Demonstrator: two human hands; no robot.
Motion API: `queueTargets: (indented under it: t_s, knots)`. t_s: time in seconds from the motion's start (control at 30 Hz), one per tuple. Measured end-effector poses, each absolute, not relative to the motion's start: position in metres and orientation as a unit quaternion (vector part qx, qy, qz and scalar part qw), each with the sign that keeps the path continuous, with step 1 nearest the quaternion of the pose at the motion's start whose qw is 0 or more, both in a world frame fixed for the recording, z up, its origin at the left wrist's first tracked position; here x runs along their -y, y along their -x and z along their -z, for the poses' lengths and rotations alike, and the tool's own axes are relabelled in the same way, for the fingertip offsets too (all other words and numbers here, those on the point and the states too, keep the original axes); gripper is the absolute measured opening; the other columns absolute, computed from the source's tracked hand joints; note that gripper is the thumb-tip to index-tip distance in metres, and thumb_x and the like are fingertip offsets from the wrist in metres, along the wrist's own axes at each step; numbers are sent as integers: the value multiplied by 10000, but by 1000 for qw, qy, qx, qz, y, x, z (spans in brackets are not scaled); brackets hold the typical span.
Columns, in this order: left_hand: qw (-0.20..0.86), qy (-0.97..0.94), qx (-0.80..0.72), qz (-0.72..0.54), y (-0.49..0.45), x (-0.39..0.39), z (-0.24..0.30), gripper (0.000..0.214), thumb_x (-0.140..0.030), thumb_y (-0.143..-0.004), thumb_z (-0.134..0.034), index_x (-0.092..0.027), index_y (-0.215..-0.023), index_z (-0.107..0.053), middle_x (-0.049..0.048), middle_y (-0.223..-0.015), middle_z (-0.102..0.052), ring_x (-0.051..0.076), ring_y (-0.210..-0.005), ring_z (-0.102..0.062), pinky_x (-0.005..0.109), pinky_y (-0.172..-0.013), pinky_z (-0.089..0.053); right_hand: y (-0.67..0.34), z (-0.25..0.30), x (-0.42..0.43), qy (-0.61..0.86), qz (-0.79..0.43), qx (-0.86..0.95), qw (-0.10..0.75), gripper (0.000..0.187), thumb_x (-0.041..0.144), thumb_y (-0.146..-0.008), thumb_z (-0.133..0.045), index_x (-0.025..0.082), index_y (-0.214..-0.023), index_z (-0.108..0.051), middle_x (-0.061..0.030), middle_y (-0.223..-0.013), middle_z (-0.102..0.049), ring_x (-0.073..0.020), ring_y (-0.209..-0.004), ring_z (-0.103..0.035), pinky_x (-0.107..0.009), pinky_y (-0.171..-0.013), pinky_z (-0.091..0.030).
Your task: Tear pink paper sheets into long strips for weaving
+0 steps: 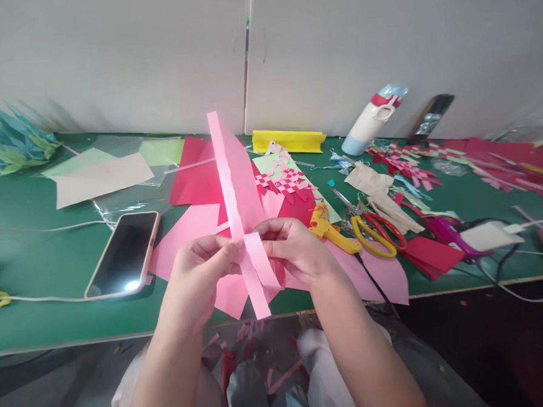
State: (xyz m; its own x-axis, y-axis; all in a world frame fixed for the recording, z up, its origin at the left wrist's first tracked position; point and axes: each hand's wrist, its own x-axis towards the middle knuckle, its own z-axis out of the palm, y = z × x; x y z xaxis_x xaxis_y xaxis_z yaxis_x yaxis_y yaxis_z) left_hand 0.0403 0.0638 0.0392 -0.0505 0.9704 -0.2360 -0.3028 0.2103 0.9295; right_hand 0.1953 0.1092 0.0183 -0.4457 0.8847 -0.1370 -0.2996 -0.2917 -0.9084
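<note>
Directly before you, a pink paper sheet stands upright above the near edge of the table. A narrow strip is partly split from its left side along a ragged edge. Your left hand pinches the strip, its grip closed on it. Your right hand is clamped on the wider part, so the split lies between the two. Both wrists angle inward, knuckles up. A phone lies to the left, scissors to the right.

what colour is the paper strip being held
The paper strip is pink, clearest in the head view.
</note>
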Motion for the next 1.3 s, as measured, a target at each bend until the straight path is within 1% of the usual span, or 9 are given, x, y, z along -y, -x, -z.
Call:
queueTargets:
  t_s: [0.27,0.37,0.53,0.7,0.8,0.93,1.03,1.2,1.3]
  knots:
    - [627,-315,-471,-535,-40,-65,-38,146,-218,-692,-721,-139,-578,-675,-19,-524,-594,50,-489,-528,138,-478,-429,-193,-17,-109,336,-725,432,418,188,193,-565,-820,181,-706,-697,28,-701,-663,-83,-634,-600,-227,-652,-486]
    - [625,-318,-475,-531,-40,-65,-38,148,-231,-689,-729,-135,-591,-676,-1,-557,-629,70,-522,-566,152,-503,-451,-194,-17,-109,343,-727,427,414,197,197,-568,-820,181,-722,-700,21,-717,-676,-93,-643,-612,-240,-660,-494]
    - [605,-339,-491,-527,-39,-64,-39,169,-273,-696,-732,-143,-606,-673,23,-600,-673,113,-564,-621,199,-552,-499,-196,-19,-108,352,-746,419,380,209,244,-564,-830,171,-715,-705,15,-673,-674,-92,-593,-602,-232,-600,-478]
    - [628,-360,-486,-489,-36,-63,-41,143,-285,-703,-743,-156,-669,-689,12,-631,-680,115,-581,-637,212,-601,-531,-195,-22,-108,350,-777,375,365,224,268,-546,-830,170,-714,-721,3,-656,-682,-96,-560,-601,-229,-565,-484]
    - [632,-364,-495,-472,-35,-61,-43,140,-274,-682,-764,-156,-666,-690,-2,-614,-667,99,-557,-624,189,-572,-527,-195,-23,-109,348,-787,357,363,217,274,-542,-827,167,-699,-722,7,-630,-673,-90,-538,-591,-220,-536,-474]
    - [631,-352,-496,-482,-36,-60,-44,146,-261,-672,-771,-151,-626,-687,-7,-582,-657,81,-528,-610,159,-539,-514,-195,-24,-109,357,-787,357,354,192,245,-546,-823,157,-679,-717,11,-609,-662,-81,-523,-579,-205,-507,-455]
    - [633,-339,-495,-490,-37,-60,-44,133,-239,-671,-769,-149,-611,-692,-8,-577,-657,70,-512,-602,146,-523,-508,-196,-25,-108,352,-793,354,350,180,237,-564,-812,165,-702,-722,8,-619,-671,-92,-543,-600,-214,-523,-476]
    - [635,-333,-484,-502,-38,-61,-43,112,-220,-675,-762,-148,-609,-706,-9,-565,-653,61,-496,-586,133,-498,-499,-196,-26,-108,339,-795,355,357,233,208,-507,-833,168,-707,-721,10,-641,-690,-93,-542,-612,-204,-516,-494]
    - [639,-324,-476,-510,-39,-62,-41,102,-200,-679,-756,-152,-603,-707,-18,-559,-645,44,-481,-563,116,-485,-486,-195,-25,-109,335,-792,359,363,229,188,-503,-834,159,-697,-718,11,-628,-688,-90,-541,-615,-193,-511,-494]
